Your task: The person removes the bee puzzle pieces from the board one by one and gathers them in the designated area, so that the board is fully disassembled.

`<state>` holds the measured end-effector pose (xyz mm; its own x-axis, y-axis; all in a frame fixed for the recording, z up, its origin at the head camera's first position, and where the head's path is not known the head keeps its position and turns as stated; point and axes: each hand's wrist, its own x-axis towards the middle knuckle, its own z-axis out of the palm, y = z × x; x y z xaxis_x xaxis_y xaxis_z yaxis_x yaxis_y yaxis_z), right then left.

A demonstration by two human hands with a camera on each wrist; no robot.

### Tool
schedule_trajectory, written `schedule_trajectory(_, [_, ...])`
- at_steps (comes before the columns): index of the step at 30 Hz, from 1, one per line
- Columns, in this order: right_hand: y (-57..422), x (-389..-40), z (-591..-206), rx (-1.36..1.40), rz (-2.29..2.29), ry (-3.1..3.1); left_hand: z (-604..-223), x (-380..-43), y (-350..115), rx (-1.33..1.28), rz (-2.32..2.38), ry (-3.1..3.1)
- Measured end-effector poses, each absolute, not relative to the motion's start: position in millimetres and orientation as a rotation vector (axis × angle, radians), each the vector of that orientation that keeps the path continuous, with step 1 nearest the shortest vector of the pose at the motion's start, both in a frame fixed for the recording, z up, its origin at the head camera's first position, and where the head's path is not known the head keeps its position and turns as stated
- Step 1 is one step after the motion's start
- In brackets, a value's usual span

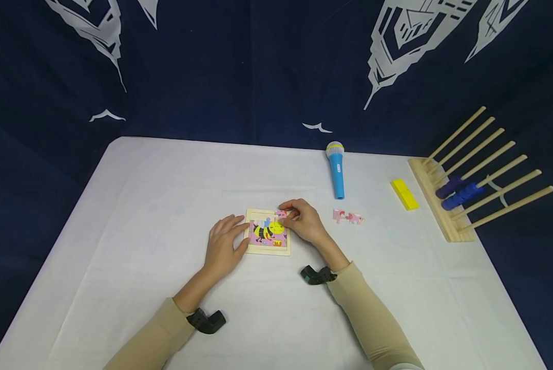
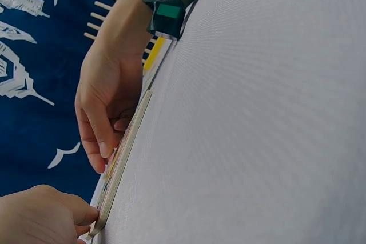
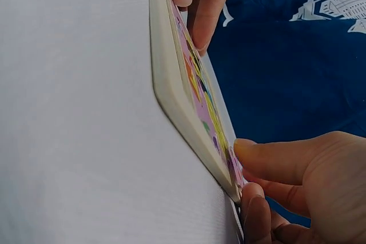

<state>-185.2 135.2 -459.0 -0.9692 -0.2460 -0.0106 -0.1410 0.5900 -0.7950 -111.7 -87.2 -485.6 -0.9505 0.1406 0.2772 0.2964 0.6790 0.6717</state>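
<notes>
A wooden jigsaw puzzle (image 1: pixel 268 252) with a bee picture lies flat on the white table, in a pale wooden frame. At its upper right corner my right hand (image 1: pixel 305 222) pinches a pink puzzle piece (image 1: pixel 282 213) between thumb and fingers; the right wrist view shows the piece (image 3: pixel 235 167) tilted against the frame's edge. My left hand (image 1: pixel 225 246) rests along the frame's left side, its fingers fairly straight and the thumb at the lower left. Right of my right hand lie two loose pink pieces (image 1: pixel 339 216), close together.
Behind the loose pieces lies a blue toy microphone (image 1: pixel 337 177). A yellow block (image 1: pixel 404 194) lies farther right, beside a wooden peg rack (image 1: pixel 438 205) with blue and purple rings on some pegs. A dark blue curtain (image 1: pixel 211 77) hangs behind the table.
</notes>
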Motion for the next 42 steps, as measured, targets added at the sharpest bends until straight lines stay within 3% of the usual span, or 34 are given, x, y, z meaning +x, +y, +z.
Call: schedule_trajectory(42, [137.2, -185.6, -452.7, -0.483, -1.432, 2.658, -487.6, -113.0, -86.7, -0.373, -1.108, -2.662])
